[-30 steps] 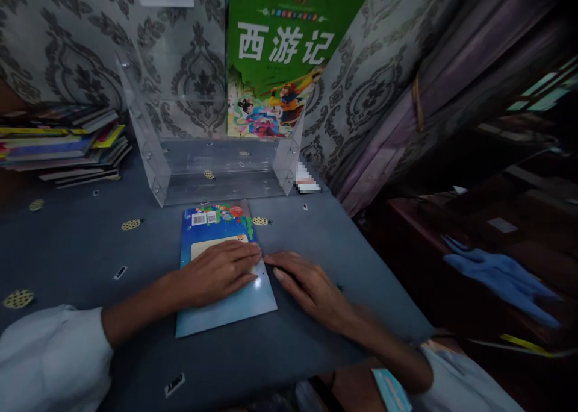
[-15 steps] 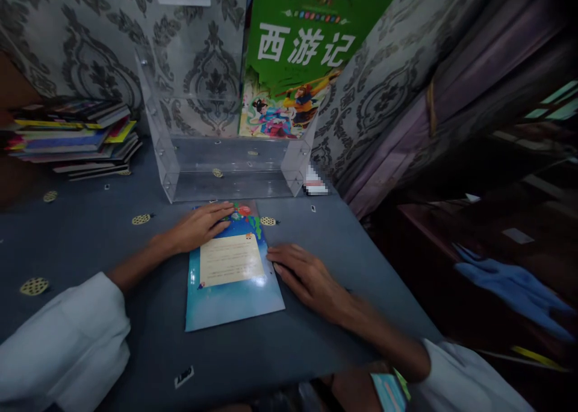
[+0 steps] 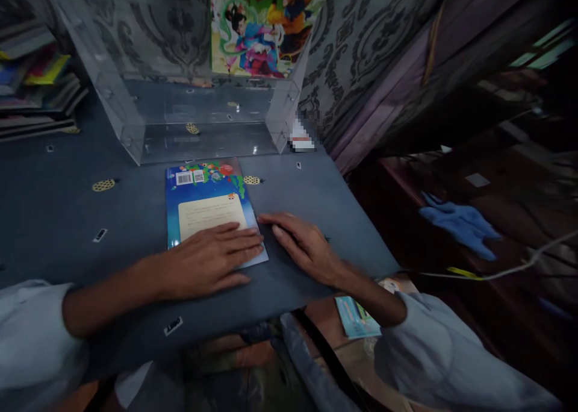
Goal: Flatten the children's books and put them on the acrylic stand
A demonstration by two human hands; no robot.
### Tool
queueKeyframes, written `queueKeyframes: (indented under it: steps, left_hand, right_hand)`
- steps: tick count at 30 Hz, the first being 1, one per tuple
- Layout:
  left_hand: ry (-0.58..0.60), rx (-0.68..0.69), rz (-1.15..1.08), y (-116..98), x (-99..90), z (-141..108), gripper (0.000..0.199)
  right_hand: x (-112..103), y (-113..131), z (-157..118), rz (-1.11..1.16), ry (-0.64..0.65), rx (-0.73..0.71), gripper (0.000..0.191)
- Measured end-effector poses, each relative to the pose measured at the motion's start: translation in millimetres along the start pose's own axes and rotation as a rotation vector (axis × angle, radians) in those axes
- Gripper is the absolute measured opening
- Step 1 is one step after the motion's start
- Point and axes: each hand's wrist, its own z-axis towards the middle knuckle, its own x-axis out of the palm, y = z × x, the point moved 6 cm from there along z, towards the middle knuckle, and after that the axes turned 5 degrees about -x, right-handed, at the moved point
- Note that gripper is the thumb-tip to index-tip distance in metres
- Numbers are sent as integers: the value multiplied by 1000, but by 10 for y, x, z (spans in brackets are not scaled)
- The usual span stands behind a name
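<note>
- Patterned grey wallpaper (image 3: pixel 167 29) and a purplish curtain (image 3: pixel 383 102) back the scene on my head-camera feed; before them is a blue-grey bench (image 3: pixel 135 213) printed with yellow pineapples.
- Across the bench stands a clear plastic stand (image 3: pixel 282 120), with a green illustrated book (image 3: pixel 257 44) propped in it, its top cut off by my view. To the left is a stack of books (image 3: pixel 38 90).
- Just in front of the stand, on the bench, lies the blue book (image 3: pixel 205 213), flat, closed and barcode side up. I judge the laying-flat to be done.
- What remains, as far as I can judge, is any last smoothing or edge-straightening; I can't tell whether the handling is finished.
- Wearer's left hand (image 3: pixel 214 258): palm down, fingers straight and nearly together, spread over the lower cover, gripping nothing.
- Right hand (image 3: pixel 304 243): loosely open, fingers pointing at the book's right edge, holding nothing I can see. Whether a fingertip touches that edge, I can't tell.
- Cover: glossy deep blue, red and green coral-like shapes along the top, a barcode and square code at upper left, and a cream panel of text too small to read.
</note>
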Motion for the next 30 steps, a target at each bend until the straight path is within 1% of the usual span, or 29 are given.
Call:
queueKeyframes:
  steps: [3, 6, 10, 16, 21, 24, 27, 30]
  left_hand:
    - [-11, 37, 26, -168, 49, -43, 50]
    - [-26, 41, 68, -198, 84, -58, 50]
    - [-41, 43, 116, -225, 95, -65, 49]
    - [-121, 20, 160, -347, 144, -163, 45]
    - [-121, -16, 209, -416, 190, -257, 44]
    - [-145, -46, 246, -469, 152, -352, 40]
    - [-157, -66, 287, -542, 129, -501, 42]
    - [-178, -136, 308, -588, 126, -683, 43]
  right_hand:
    - [49, 109, -80, 27, -6, -54, 31]
    - [80, 176, -147, 33, -34, -95, 30]
    - [86, 201, -188, 14, -46, -104, 30]
    - [98, 269, -277, -65, -22, -191, 30]
    - [127, 300, -349, -167, 28, -233, 31]
    - [138, 329, -364, -234, 59, -284, 31]
    - [143, 348, -364, -271, 78, -324, 29]
    - [141, 355, -356, -283, 83, -338, 27]
